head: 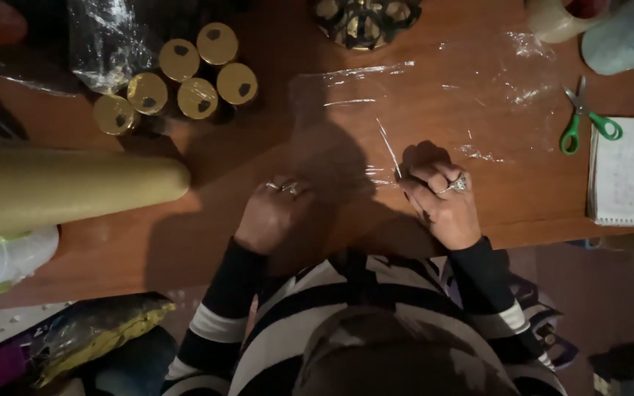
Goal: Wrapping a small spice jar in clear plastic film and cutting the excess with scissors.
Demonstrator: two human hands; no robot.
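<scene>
My right hand (pixel 445 202) is clenched, pinching the film's (pixel 434 110) near edge; my left hand (pixel 273 213) is curled flat on that edge. The film spreads away ahead, mostly right, nearer my right hand.

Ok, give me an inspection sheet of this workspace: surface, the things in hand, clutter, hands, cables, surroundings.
Surface: brown wooden table, dimly lit, shadowed near the middle.
Job's things: clear plastic film spread flat on the table, creased in places.
Clutter: six gold-lidded jars, green-handled scissors, spiral notebook, gold paper roll, two cups at the far right corner.
Hands: left hand resting on the film, rings on; right hand closed, fingers pinching the film's near edge.
Cables: nothing seen.
Surroundings: bags on the floor at left; too dark to tell more.
</scene>
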